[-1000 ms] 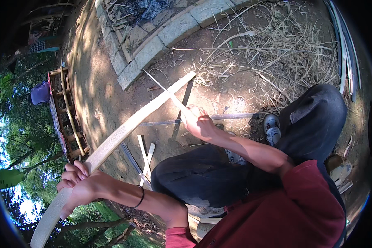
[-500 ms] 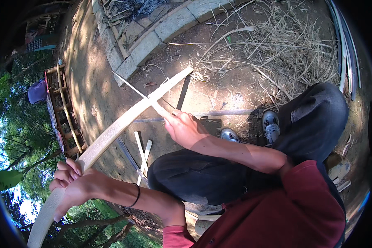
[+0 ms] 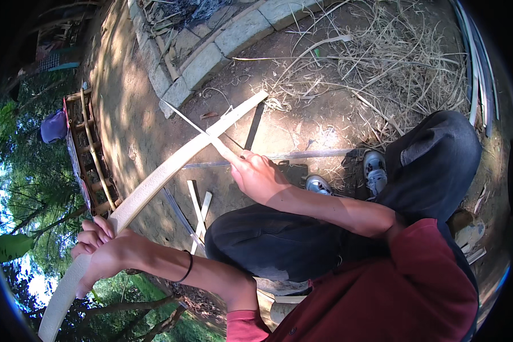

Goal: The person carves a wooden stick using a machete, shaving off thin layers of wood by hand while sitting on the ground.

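Observation:
A long, pale wooden strip (image 3: 154,181), likely split bamboo, runs diagonally from the lower left up to the ground near the middle. My left hand (image 3: 104,251), with a dark band on the wrist, is wrapped round its lower part. Fingers closed, my right hand (image 3: 259,178) grips the light handle of a knife. The knife's thin blade (image 3: 183,118) crosses the strip near its far end and points up to the left. A thin curled shaving (image 3: 229,110) stands on the strip beside the crossing. The far tip of the strip appears to rest on or just over the ground.
Dry shavings (image 3: 393,62) lie heaped at upper right. A stone border (image 3: 242,35) edges an ashy patch. Crossed pale sticks (image 3: 200,211) lie near my knee; a dark flat strip (image 3: 313,154) lies beyond my shoes (image 3: 374,171). A bamboo bench (image 3: 91,148) stands at left.
The knife has shifted slightly to the right, its blade still across the strip. Both hands keep their grips, and the whole view has moved a little.

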